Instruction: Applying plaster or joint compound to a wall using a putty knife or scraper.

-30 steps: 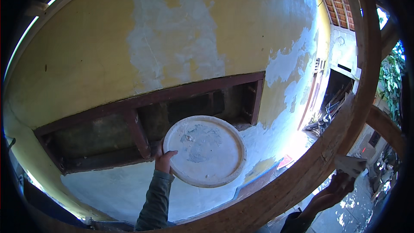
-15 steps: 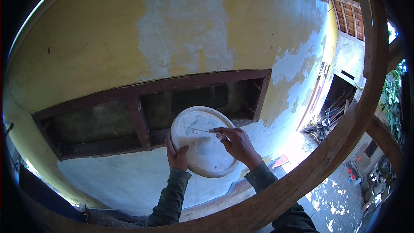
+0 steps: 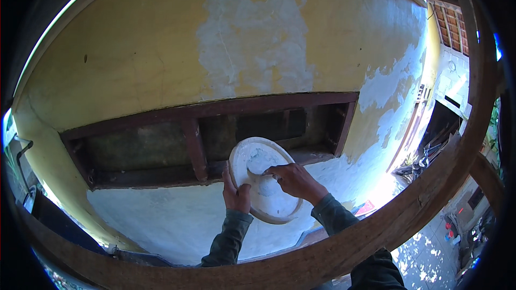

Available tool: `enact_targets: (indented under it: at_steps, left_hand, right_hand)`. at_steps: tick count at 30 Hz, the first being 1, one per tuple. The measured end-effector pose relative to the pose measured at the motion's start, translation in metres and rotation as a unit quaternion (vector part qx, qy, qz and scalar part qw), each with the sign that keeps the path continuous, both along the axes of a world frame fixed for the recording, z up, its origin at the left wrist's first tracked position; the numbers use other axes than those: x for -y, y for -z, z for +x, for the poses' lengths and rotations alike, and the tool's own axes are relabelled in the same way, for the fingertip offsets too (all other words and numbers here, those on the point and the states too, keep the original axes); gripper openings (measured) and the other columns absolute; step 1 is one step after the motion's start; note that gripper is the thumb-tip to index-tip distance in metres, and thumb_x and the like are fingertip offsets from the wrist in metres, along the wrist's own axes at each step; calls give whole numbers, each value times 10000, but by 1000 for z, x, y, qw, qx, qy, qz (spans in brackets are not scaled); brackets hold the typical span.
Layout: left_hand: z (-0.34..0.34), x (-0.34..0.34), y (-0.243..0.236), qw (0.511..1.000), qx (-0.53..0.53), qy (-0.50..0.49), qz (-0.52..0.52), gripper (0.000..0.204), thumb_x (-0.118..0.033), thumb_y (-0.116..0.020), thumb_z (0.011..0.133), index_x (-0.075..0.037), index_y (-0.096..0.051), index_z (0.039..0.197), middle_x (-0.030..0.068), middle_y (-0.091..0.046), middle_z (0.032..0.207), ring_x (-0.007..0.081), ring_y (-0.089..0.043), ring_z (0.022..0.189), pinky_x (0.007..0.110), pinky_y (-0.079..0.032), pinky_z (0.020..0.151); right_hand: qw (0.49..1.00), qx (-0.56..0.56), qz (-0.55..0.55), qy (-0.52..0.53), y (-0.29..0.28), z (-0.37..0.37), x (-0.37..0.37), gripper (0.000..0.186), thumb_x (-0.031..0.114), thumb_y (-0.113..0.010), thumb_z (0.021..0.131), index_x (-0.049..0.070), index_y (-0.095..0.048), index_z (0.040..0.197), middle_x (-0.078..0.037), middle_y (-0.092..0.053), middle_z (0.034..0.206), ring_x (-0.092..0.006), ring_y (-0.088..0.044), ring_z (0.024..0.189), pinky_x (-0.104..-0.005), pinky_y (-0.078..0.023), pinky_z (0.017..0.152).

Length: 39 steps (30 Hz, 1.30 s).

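A shallow round pale basin (image 3: 273,207) is held up tilted in front of the wall, below the middle of the view. My left hand (image 3: 236,195) is closed on its left rim, thumb on the inner side. Greyish-white paste (image 3: 263,159) is smeared inside, mostly in the upper part. My right hand (image 3: 299,183) reaches over the basin from the right, fingers closed round a thin putty knife (image 3: 253,174). Its blade lies against the basin's inside near the paste; the handle is mostly hidden by my fingers.
A yellow wall (image 3: 145,70) with whitish patches (image 3: 252,37) stands ahead. Behind the basin runs a recessed dark-red window frame (image 3: 194,147). A curved-looking wooden beam (image 3: 344,241) crosses below and right, between me and the wall. Paved ground (image 3: 422,260) shows far below right.
The basin and both hands appear farther right, as does the whole scene. The basin is tilted more steeply, and the putty knife has turned and shifted in it.
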<state>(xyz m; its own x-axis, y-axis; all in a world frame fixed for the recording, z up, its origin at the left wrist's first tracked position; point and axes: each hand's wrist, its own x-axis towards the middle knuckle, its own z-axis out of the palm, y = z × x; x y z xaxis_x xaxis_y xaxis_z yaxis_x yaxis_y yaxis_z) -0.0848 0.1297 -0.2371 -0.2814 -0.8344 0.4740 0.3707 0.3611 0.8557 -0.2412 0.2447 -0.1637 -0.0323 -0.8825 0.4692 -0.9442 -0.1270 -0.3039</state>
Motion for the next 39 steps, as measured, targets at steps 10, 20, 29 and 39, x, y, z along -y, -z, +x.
enact_targets:
  at_steps: [10, 20, 29, 39]
  left_hand:
    - [30, 43, 51, 995, -55, 5, 79, 821, -2, -581, 667, -14, -417, 1471, 171, -578, 1326, 309, -564, 1206, 402, -451, 1060]
    - [110, -9, 45, 971, -31, 39, 232, 750, -8, -588, 658, 1, -497, 1402, 135, -633, 1229, 283, -593, 1124, 377, -490, 976]
    - [176, 17, 123, 978, 85, -64, 178, 742, -55, -634, 670, -23, -518, 1402, 125, -671, 1176, 243, -632, 1048, 322, -506, 912]
    - [174, -18, 122, 979, 74, -99, 160, 615, -52, -657, 711, -13, -595, 1321, 109, -669, 1176, 240, -640, 1042, 325, -514, 903]
  right_hand:
    - [910, 393, 62, -116, -36, -67, 10, 316, -39, -609, 876, -40, -671, 1186, -151, -715, 1128, -245, -702, 1008, -351, -569, 903]
    - [842, 445, -265, -153, -178, -141, 56, 334, 63, -569, 941, 57, -645, 1266, -59, -713, 1010, -166, -701, 873, -306, -543, 708]
    - [849, -174, -472, 164, -249, -136, 96, 327, 50, -600, 868, 188, -718, 1140, -67, -741, 1084, -255, -675, 1040, -416, -440, 918]
    - [812, -277, -475, 197, -216, -153, 141, 363, 34, -557, 886, 201, -700, 1175, -53, -731, 1158, -221, -650, 1143, -434, -407, 985]
